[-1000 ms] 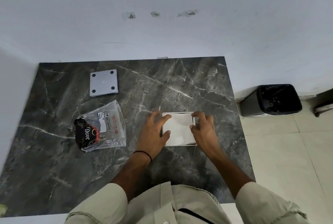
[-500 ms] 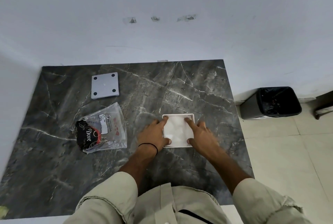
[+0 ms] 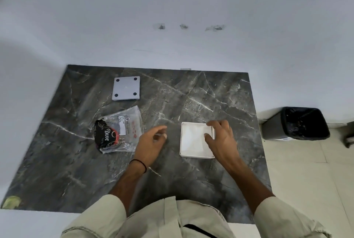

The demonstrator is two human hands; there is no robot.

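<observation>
A shallow white square box lies open on the dark marble table, right of centre. My right hand lies over the box's right side and far right corner, fingers spread, with the thumb over the white inside. My left hand is off the box, above the table between the box and a clear plastic bag. Its fingers are loosely curled and blurred, and I see nothing in them. The bag holds a black packet printed "Dove".
A grey square plate with a black dot in each corner lies at the table's far left. White walls close the far and left sides. A black lined bin stands on the tiled floor to the right.
My left hand has come off the box and moved left towards the plastic bag. My right hand has shifted to the box's far right corner. The camera has tilted up a little.
</observation>
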